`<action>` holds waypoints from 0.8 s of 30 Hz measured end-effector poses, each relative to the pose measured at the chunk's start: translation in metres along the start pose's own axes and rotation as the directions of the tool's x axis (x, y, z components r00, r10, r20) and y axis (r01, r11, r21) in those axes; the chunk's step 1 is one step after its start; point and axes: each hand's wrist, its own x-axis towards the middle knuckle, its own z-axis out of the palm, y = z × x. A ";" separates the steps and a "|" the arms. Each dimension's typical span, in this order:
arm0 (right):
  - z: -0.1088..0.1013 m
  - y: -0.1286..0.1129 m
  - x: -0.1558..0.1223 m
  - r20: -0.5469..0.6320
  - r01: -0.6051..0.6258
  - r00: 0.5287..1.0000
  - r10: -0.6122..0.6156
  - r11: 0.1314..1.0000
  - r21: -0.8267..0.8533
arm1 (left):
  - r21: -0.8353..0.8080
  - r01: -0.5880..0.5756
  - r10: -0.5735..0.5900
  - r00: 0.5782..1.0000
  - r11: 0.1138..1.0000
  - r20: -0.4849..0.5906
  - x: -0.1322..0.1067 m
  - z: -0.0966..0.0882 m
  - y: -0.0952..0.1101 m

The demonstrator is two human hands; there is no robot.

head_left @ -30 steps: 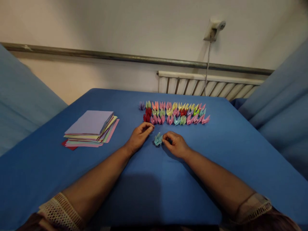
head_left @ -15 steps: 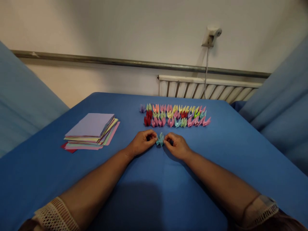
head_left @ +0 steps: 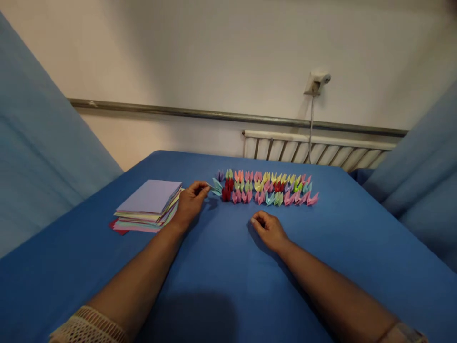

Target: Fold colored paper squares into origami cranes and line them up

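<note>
My left hand [head_left: 193, 202] pinches a light-blue origami crane [head_left: 216, 187] by one tip, at the left end of the rows of folded paper cranes. The crane hangs close beside a red crane [head_left: 226, 192]; whether they touch I cannot tell. My right hand [head_left: 269, 229] rests on the blue cloth in front of the rows, fingers curled in with thumb and forefinger together, and nothing shows in it. Several pink, yellow, green and blue cranes stand in three rows, among them a pink crane [head_left: 312, 199] at the front right end.
A stack of coloured paper squares [head_left: 150, 196], lilac on top, lies left of my left hand. The blue-covered table [head_left: 221, 267] reaches to the wall, near a radiator [head_left: 285, 143] and a metal rail [head_left: 200, 113]. Blue curtains [head_left: 39, 157] hang on both sides.
My left hand has carried the light-blue crane left and away from me to the end of the rows. My right hand has let go of it and stays near the front. The view has tilted up.
</note>
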 end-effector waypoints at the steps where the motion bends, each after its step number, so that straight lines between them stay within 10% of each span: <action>1: 0.001 0.000 0.000 0.001 -0.003 1.000 0.003 1.000 -0.003 | 0.028 0.007 -0.005 0.998 1.000 -0.055 0.011 -0.002 -0.006; 11: 0.000 -0.007 -0.003 0.075 0.020 0.997 -0.010 0.990 -0.142 | 0.147 -0.022 0.011 0.997 0.989 0.072 0.062 0.022 -0.062; 24: 0.001 -0.007 -0.003 0.097 0.087 0.993 -0.070 0.978 -0.191 | 0.265 -0.101 0.059 0.985 0.959 0.162 0.065 0.025 -0.068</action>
